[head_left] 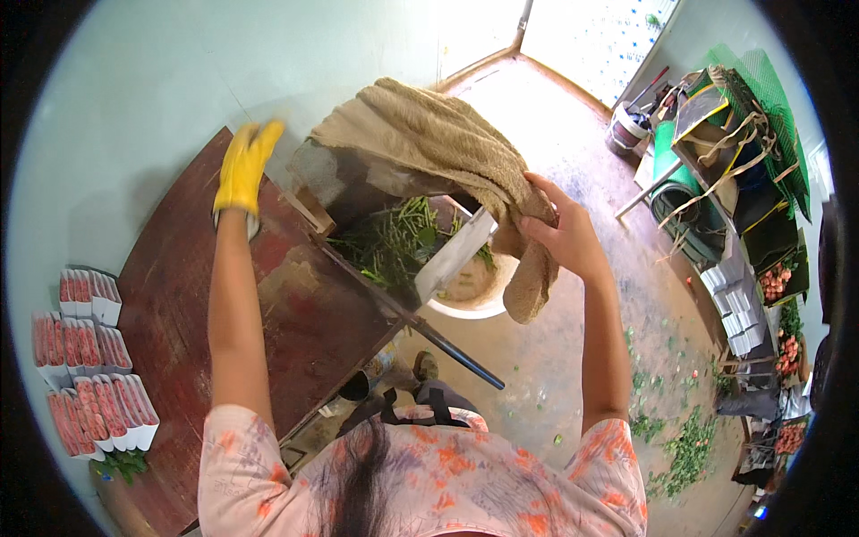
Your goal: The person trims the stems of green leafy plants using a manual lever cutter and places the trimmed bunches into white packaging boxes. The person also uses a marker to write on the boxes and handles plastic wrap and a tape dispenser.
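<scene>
My left hand [243, 171], in a yellow glove with a pale cuff, is over the far corner of a dark red worn tabletop [309, 335]. Its fingers are apart and slightly blurred, with nothing in them. My bare right hand [560, 231] grips the hanging end of a brown towel [436, 127], fingers and thumb closed on the cloth. The towel drapes over a worn, curved surface [389, 180] beyond the table. Beneath it, cut green stems and leaves [402, 245] lie in and around a round white tub [502, 295], partly hidden by a pale flat panel [453, 258].
A bar with a dark handle [466, 362] juts past the table's edge. Wrapped pink-red flower bunches [100, 409] stand at the left. Leaf litter [688, 443] covers part of the floor. At right are a rack with green mesh rolls [678, 194] and a white bucket [627, 127].
</scene>
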`<state>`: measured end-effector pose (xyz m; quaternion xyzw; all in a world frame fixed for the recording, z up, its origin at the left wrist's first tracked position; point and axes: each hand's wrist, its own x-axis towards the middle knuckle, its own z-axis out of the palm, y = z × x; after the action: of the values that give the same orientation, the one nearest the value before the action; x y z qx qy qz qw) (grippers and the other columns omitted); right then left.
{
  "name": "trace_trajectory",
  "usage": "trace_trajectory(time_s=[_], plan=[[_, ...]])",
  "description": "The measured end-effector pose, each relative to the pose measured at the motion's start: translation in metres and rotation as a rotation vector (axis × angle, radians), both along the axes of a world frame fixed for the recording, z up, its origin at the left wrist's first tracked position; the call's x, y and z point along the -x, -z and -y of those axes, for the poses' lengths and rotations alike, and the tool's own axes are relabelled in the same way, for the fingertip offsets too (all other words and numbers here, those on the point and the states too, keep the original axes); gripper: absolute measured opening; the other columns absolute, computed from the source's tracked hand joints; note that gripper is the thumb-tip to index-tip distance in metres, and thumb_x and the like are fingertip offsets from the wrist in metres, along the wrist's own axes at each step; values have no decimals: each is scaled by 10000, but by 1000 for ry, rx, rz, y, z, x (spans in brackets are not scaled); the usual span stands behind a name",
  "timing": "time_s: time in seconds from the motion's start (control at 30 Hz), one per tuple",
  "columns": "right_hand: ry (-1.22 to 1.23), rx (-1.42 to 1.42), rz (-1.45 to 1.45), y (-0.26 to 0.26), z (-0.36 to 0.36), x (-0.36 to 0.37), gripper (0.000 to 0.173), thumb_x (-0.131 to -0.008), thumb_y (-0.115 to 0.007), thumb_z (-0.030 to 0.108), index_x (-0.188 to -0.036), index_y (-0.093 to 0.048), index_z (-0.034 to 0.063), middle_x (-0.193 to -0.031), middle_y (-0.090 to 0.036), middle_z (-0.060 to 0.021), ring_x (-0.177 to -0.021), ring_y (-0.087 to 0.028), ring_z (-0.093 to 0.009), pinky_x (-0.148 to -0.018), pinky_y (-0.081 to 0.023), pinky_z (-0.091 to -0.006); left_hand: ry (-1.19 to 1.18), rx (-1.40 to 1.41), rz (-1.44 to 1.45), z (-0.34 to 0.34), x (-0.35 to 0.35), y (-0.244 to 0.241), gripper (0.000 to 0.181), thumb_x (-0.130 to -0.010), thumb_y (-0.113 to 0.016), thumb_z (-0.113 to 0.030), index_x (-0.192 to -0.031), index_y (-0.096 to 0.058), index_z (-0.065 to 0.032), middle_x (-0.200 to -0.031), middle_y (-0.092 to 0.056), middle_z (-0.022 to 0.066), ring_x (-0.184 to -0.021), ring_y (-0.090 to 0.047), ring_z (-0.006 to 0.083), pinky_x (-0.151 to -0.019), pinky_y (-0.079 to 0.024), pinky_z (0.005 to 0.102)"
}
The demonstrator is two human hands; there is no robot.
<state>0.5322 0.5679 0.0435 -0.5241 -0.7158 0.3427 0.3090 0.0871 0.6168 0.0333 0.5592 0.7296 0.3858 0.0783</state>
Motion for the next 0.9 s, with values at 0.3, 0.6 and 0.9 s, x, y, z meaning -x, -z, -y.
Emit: trace_trajectory(time_s=[0.3, 0.6, 0.9], plan=[[170, -94, -106, 59, 21, -22, 459, -791, -590, -16, -1236, -510, 63, -1146, -565, -79, -900, -563, -167, -718, -473, -272, 232, -317, 1677, 212, -35, 44, 541, -908, -422, -477, -1210, -510, -36, -1191, -535, 159, -1069, -523, 332, -970, -394, 444], [-191, -149, -425, 48, 145, 106, 284, -853, -459, 6, -1133, -505, -15, -1045, -553, -92, -763, -554, -124, -613, -460, -207, 167, -385, 1912, 290, -115, 78, 443, -943, -405, -337, -1250, -468, -25, -1242, -512, 141, -1164, -481, 266, -1004, -366, 420], [-271, 369, -297, 213, 245, 154, 244, -890, -547, 207, -860, -575, -33, -747, -559, -43, -710, -486, -105, -636, -407, -252, 34, 40, 1766, 428, -205, 118, 321, -916, -435, -140, -1219, -466, -37, -1164, -542, 101, -1049, -534, 215, -903, -418, 321]])
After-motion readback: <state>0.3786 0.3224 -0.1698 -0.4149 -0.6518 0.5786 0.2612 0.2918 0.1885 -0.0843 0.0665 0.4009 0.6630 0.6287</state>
